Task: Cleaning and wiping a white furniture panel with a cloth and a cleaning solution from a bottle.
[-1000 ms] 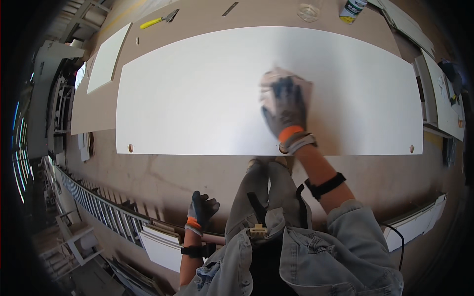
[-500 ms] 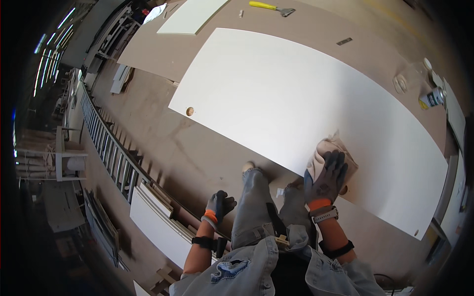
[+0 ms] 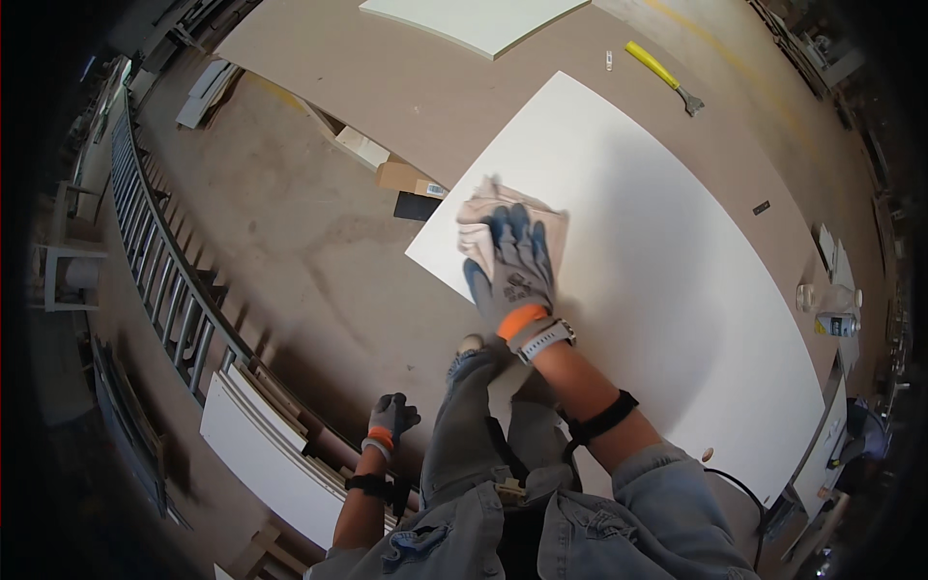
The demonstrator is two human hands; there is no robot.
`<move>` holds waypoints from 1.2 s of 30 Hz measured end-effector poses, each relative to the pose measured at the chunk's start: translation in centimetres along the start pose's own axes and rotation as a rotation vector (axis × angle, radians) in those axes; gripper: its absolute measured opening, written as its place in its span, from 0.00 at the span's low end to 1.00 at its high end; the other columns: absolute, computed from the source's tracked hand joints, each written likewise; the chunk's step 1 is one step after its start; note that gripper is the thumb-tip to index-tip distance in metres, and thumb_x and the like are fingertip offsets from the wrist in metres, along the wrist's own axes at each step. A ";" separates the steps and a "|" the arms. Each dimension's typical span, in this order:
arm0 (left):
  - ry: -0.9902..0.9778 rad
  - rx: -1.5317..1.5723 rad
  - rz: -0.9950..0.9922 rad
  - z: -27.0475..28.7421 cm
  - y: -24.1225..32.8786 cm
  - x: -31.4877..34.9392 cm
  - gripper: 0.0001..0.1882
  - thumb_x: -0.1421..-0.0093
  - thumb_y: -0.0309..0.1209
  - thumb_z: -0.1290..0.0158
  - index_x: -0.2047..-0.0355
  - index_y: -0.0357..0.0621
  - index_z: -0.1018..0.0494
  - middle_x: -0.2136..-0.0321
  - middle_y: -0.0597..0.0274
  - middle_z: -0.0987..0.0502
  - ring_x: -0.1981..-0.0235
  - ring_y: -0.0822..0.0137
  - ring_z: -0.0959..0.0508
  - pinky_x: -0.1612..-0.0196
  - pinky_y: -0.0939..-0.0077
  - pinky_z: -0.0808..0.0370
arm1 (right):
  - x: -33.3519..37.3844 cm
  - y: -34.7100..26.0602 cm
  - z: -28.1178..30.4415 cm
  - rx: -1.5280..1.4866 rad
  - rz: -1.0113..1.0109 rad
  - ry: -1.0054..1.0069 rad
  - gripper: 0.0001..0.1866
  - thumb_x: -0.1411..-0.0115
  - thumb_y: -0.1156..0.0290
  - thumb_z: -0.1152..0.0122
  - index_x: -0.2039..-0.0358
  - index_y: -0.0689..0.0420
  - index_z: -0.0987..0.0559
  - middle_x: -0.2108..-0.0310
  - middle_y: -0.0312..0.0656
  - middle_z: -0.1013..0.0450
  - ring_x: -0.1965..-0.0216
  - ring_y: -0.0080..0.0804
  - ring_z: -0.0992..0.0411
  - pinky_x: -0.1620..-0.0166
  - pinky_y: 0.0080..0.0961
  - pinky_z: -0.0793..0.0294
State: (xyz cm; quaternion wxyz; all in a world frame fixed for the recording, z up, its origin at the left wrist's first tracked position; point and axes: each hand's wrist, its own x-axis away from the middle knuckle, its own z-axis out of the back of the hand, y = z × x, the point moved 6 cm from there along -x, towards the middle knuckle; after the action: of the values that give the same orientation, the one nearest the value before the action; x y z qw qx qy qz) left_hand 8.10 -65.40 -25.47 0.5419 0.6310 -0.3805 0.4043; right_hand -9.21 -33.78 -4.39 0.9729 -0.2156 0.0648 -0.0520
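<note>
My right hand (image 3: 522, 266), in a grey glove with blue fingertips, presses a crumpled beige cloth (image 3: 476, 211) onto a large white panel (image 3: 677, 261). The cloth is bunched under the fingers and spreads out past them, close to the panel's left end. The hole seen earlier near that end is not visible, and the hand and cloth cover part of the surface there. My left hand (image 3: 393, 414), gloved alike, hangs low at my left, away from the panel. Its fingers are curled in, and nothing shows in them.
The panel lies on a brown worktable (image 3: 387, 106). Beyond it are a yellow-handled scraper (image 3: 654, 66), a small metal plate (image 3: 762, 207), a can (image 3: 836, 325) and another white board (image 3: 483, 24). At left stand a roller conveyor (image 3: 169, 261) and stacked boards (image 3: 261, 454); a cardboard box (image 3: 401, 178) sits under the table.
My right hand has slid the cloth leftward along the panel, from its near edge to its left end. My view has shifted too. The left hand still hangs at my side.
</note>
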 end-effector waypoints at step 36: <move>-0.590 -2.270 -1.880 -49.8 -10.1 22.3 0.63 0.64 0.52 0.35 0.36 0.31 0.56 0.34 0.40 0.56 0.31 0.45 0.60 0.34 0.42 0.64 | 47.4 36.6 23.0 0.202 -0.866 0.355 0.32 0.38 0.47 0.57 0.38 0.50 0.38 0.34 0.46 0.48 0.31 0.43 0.57 0.32 0.46 0.65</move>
State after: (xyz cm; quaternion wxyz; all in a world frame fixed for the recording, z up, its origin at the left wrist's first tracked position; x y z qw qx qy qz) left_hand 21.05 -15.72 -4.38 0.6898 -0.0487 -0.0428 -0.7211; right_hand 43.59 2.61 -4.28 0.8517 -0.1152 0.1289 -0.4947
